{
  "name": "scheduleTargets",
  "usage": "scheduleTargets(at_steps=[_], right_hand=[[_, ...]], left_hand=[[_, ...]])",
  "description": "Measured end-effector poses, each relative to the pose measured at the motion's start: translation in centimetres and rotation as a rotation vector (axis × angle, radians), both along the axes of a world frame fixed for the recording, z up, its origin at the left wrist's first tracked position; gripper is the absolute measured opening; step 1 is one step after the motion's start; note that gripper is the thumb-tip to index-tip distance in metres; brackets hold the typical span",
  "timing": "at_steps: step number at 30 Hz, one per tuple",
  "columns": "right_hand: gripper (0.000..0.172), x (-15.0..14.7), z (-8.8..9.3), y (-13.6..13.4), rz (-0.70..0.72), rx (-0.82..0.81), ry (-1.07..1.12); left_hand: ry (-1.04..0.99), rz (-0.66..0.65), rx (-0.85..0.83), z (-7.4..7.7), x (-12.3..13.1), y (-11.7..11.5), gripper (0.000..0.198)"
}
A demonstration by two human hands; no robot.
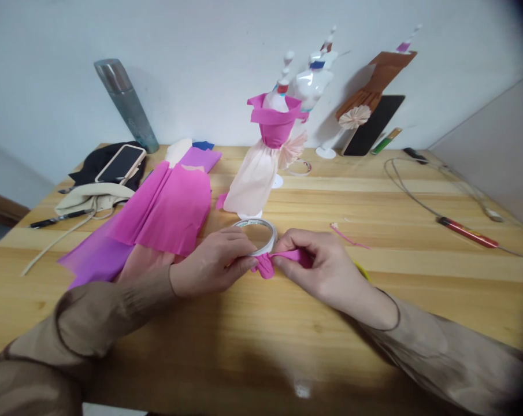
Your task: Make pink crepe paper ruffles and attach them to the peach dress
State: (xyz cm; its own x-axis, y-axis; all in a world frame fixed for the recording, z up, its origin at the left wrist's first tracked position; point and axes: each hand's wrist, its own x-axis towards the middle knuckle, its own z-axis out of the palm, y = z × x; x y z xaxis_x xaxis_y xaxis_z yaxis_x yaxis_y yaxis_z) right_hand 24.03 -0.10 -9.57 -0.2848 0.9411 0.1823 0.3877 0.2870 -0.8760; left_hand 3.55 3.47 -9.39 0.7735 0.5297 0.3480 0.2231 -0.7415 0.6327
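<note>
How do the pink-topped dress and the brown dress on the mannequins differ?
The pink-topped dress has a pale skirt; the brown dress has a brown one. The pink-topped dress stands nearer the camera; the brown dress farther back. Both carry a pale pleated ornament.

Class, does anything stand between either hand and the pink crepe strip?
Nothing visible does: the right hand pinches the pink crepe strip directly, and the left hand, gripping the tape roll, also touches the strip's folds.
</note>
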Motion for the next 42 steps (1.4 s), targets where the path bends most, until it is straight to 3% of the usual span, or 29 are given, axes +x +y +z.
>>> scheduleTargets(at_steps=[9,16,27,32,38,42], right_hand=[[0.018,-0.1,0.1,0.1,0.045,-0.139,0.086],[0.022,-0.2,-0.4,0.1,-0.037,-0.033,0.047],[0.026,-0.5,-0.7,-0.1,-0.070,-0.082,0.101],[0.032,-0.7,-1.2,0.2,-0.087,-0.154,0.130],[0.030,0.3,0.0,0.8,0.066,-0.295,0.166],[0.028,0.7,1.0,0.7,0.036,-0.248,0.164]], left_hand=[[0.001,-0.019,0.010,-0.1,0.1,0.0,0.026],[-0.002,-0.029,0.002,0.0,0.0,0.0,0.026],[-0.020,-0.019,0.030,-0.2,0.1,-0.1,0.024],[0.000,-0.076,0.041,-0.1,0.0,0.0,0.022],[-0.055,-0.086,-0.089,0.1,-0.2,0.4,0.024],[-0.064,-0.053,-0.119,0.2,-0.3,0.5,0.026]])
